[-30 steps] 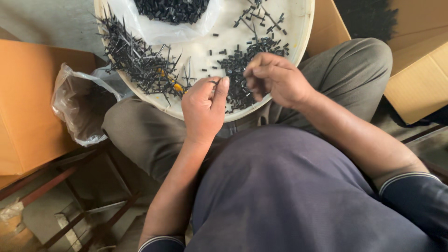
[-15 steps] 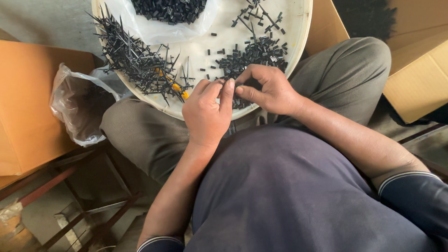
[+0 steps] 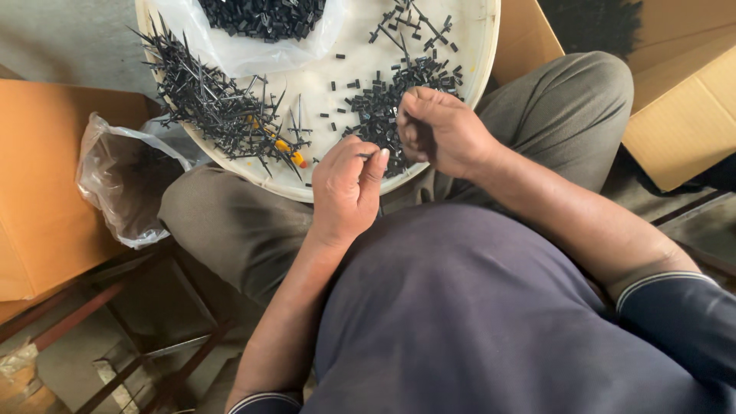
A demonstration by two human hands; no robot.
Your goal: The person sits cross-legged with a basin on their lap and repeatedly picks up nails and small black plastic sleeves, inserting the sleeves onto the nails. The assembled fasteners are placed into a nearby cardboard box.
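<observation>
A round white tray (image 3: pixel 475 69) rests on my lap. On it lie a heap of thin black nails (image 3: pixel 215 100) at the left and a pile of small black plastic pieces (image 3: pixel 383 100) in the middle. My left hand (image 3: pixel 346 188) hovers over the tray's near rim, thumb and forefinger pinched on a thin black nail (image 3: pixel 366 156). My right hand (image 3: pixel 437 130) is curled over the pile of small pieces, fingers closed on what looks like a small black piece, mostly hidden.
A clear plastic bag (image 3: pixel 261 23) of black parts lies at the tray's far side. Another plastic bag (image 3: pixel 123 184) hangs left of my knee beside an orange cardboard box (image 3: pixel 38 192). More cardboard boxes (image 3: pixel 682 115) stand at the right. A metal frame (image 3: pixel 115 322) shows below left.
My right hand has drawn back from my left hand toward the pile of small pieces. My left hand stays over the near rim, still pinching.
</observation>
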